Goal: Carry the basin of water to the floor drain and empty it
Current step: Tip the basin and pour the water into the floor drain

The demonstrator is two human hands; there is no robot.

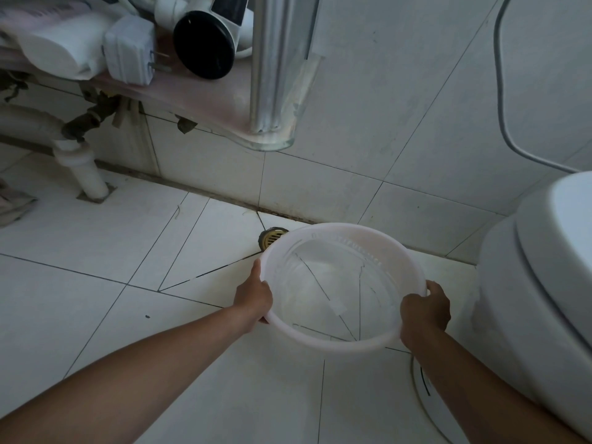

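A round translucent white basin (pixel 339 342) with clear water in it hangs low over the tiled floor, held level. My left hand (pixel 254 296) grips its left rim and my right hand (pixel 424 307) grips its right rim. The brass floor drain (pixel 270 237) sits by the base of the wall, just beyond the basin's far left edge, and the rim partly covers it.
A white toilet (pixel 538 283) stands close on the right. A glass shelf (pixel 224 100) with a hair dryer (pixel 205 43) and a plug juts out above left. A white drain pipe (pixel 86 168) rises at the far left. A grey cable (pixel 503 100) hangs on the wall.
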